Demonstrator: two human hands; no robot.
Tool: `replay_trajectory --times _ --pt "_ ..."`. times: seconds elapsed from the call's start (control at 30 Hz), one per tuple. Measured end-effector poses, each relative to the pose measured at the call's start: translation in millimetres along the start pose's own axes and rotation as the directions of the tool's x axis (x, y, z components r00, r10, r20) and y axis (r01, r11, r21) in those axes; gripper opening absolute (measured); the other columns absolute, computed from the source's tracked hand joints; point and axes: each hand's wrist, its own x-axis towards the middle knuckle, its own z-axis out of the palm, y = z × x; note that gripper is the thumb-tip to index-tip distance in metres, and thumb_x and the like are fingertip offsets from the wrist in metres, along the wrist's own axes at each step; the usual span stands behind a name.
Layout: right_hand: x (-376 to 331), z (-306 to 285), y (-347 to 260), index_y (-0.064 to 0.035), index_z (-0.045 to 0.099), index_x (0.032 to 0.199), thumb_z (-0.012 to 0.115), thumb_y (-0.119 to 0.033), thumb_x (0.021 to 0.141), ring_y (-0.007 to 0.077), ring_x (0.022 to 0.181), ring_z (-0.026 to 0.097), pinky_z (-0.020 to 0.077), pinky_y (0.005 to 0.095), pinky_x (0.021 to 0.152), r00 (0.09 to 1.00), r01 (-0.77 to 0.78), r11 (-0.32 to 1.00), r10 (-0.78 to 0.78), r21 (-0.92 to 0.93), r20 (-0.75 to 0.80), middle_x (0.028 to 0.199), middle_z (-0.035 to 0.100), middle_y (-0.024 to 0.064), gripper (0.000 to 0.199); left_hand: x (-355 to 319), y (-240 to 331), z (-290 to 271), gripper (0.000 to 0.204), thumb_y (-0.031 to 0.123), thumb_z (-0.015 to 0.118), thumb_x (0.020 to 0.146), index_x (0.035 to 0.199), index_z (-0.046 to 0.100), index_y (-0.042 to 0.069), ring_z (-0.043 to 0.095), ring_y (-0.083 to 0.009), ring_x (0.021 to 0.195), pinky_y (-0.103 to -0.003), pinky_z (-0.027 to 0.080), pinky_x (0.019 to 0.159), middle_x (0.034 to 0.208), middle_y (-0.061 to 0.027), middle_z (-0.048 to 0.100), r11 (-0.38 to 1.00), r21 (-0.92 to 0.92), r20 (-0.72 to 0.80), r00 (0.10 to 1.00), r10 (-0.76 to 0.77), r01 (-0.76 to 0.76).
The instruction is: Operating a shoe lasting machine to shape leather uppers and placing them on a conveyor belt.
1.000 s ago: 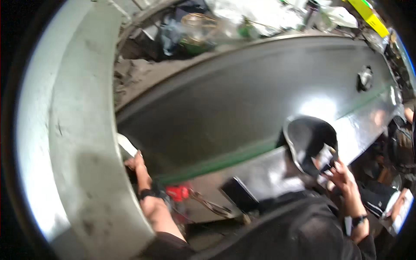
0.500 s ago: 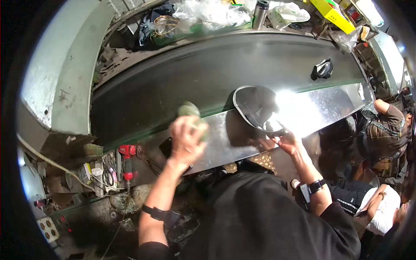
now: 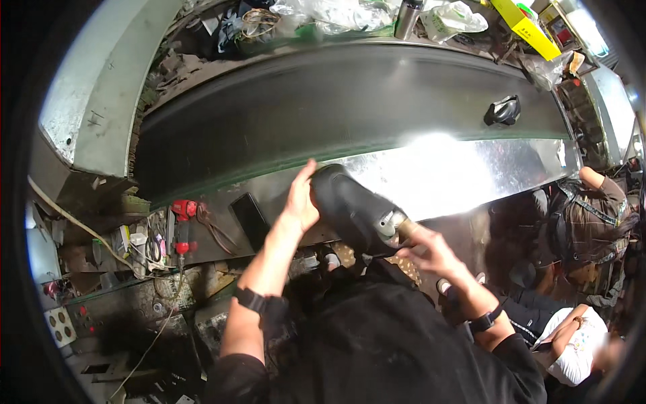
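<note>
Head view: we see our left hand [image 3: 301,202] laid flat, fingers together, against the rim of a dark pan [image 3: 350,209] that sits tilted on edge at the steel ledge [image 3: 471,175] right in front of us. Our right hand [image 3: 431,250] pinches the pan's short handle stub [image 3: 390,227] with thumb and fingertips, the other fingers loose. The pan sits between the two hands, touching both.

Handling, as we judge it: stiff metal, fairly heavy for its size, dark coating probably a bit slick or sooty. Not fragile. Best hold is the stub with one hand, the other palm steadying the rim, as now.

Counts: one pan, one stub, two hands of ours, one watch [image 3: 250,298] on the left wrist and one band [image 3: 486,320] on the right. One dark belt [image 3: 336,114] beyond the hands, with one small black part [image 3: 503,111] on it, far right of the right hand. One red tool [image 3: 182,222] left of the left hand. Another person [image 3: 592,215] sits well right of the right hand; their hands are not clear.
</note>
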Motion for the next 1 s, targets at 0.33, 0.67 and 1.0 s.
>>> replay_trajectory --times 0.33,0.67,1.0 --pt "40 94 64 -0.003 0.029 0.153 0.095 -0.026 0.066 0.0414 0.139 0.04 0.0388 0.0458 0.111 0.886 0.276 0.961 -0.252 0.006 -0.389 0.151 0.036 0.025 0.111 91 -1 -51 0.03 0.031 0.071 0.09 0.086 0.071 0.001 0.057 -0.0179 0.072 -0.037 0.047 0.072 0.078 -0.012 0.067 0.207 0.976 -0.217 0.428 0.878 0.069" --pt "0 63 95 0.0066 0.039 0.145 0.081 -0.017 0.08 0.0409 0.133 0.05 0.0403 0.043 0.11 0.964 0.205 0.976 -0.19 0.068 -0.187 0.144 0.049 0.0265 0.081 75 -75 -4 0.074 0.05 0.081 0.072 0.121 0.053 0.002 0.065 -0.0384 0.105 -0.047 0.051 0.092 0.115 -0.0207 0.066 0.234 0.904 -0.381 0.43 0.819 0.357" --pt "12 50 78 -0.0001 -0.007 0.158 0.074 -0.025 0.092 0.0354 0.151 0.022 0.0231 0.0442 0.12 0.982 -0.105 0.664 -0.051 0.74 0.185 0.161 0.024 0.025 0.107 12 -64 0 0.039 0.028 0.078 0.072 0.097 0.065 0.0 0.065 -0.022 0.08 -0.037 0.052 0.075 0.086 -0.01 0.069 0.5 0.864 -0.483 0.365 0.796 0.054"
